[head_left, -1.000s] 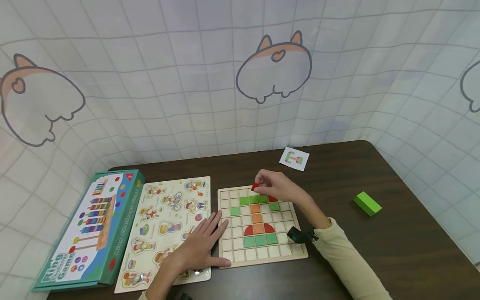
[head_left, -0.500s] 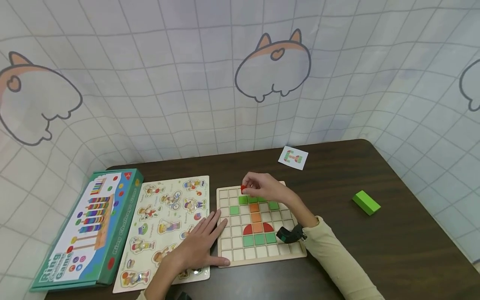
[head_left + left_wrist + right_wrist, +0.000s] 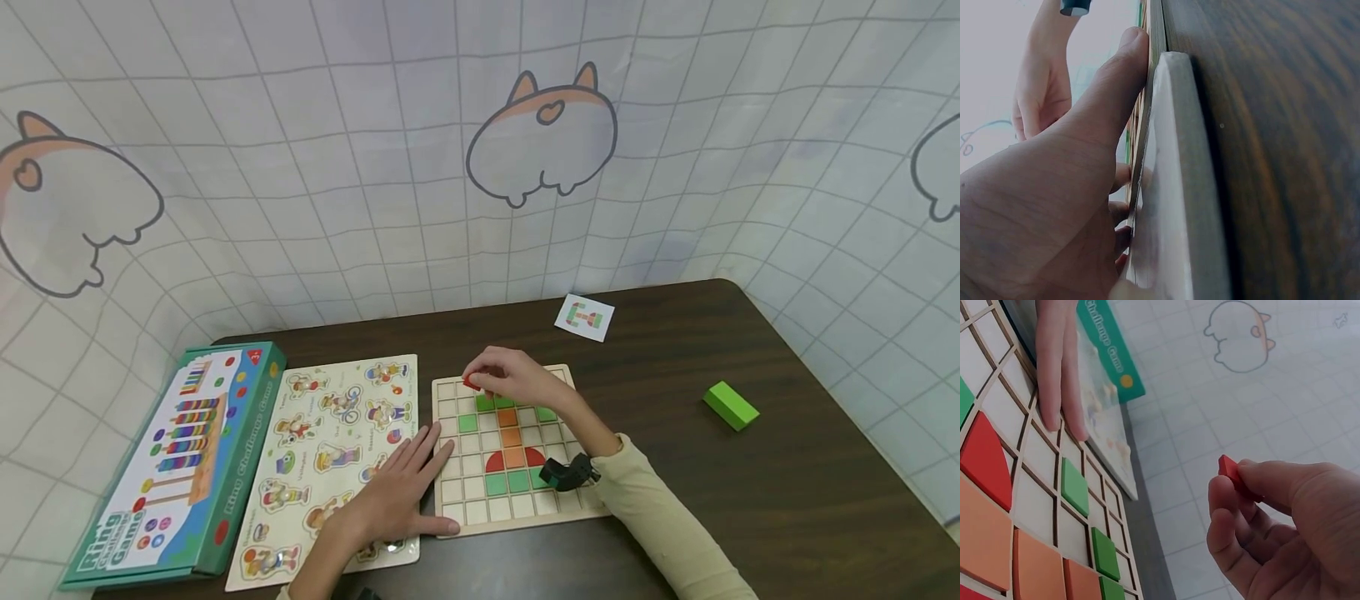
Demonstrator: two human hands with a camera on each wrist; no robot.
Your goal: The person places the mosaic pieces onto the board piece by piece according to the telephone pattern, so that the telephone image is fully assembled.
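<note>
My right hand [image 3: 517, 377] pinches a small red block [image 3: 1232, 470] between thumb and fingertips, over the far left part of the wooden grid board [image 3: 455, 511]. Spread flat, my left hand [image 3: 397, 492] rests on the board's left edge, its thumb at the near left corner, and reaches over the picture puzzle beside it. In the grid lie green squares [image 3: 518, 481], orange squares [image 3: 510, 437] in a column, and red quarter-round pieces [image 3: 496, 460]. A lone green square [image 3: 1074, 488] sits in the left part. My right hand hides part of the far rows in the head view.
A wooden picture puzzle [image 3: 300, 467] lies left of the board, with a green game box [image 3: 247, 450] beyond it. A pattern card [image 3: 585, 317] lies near the table's far edge. At right stands a bright green block [image 3: 731, 406]. A patterned curtain [image 3: 420, 208] hangs behind the table.
My right hand has moved left along the board's far rows, carrying the red block. The left hand stays in place on the board's edge.
</note>
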